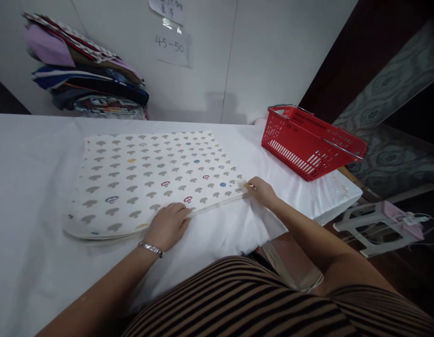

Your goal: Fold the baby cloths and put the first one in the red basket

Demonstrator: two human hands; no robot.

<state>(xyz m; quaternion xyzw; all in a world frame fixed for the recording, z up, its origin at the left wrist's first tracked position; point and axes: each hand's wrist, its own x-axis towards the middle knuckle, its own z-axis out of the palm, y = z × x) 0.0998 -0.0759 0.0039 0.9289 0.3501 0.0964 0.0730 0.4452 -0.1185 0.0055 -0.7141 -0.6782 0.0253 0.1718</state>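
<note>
A folded white cloth (175, 161) lies flat, printed with rows of grey mushroom shapes and a few red, blue, yellow and purple ones. Its layers show along the near edge and at the rounded left corner. My left hand (168, 225), a silver bracelet at its wrist, is at the middle of that near edge, fingers bent over the top and thumb toward me. At the near right corner, my right hand (262, 191) pinches the cloth between thumb and fingers. The undersides of the fingers are hidden.
White fabric covers the table (38, 187). A red plastic basket (308, 145) with metal handles stands at the back right. Behind the table's left part is a stack of folded clothes (90, 75). A white plastic stool (374, 229) is beyond the right end.
</note>
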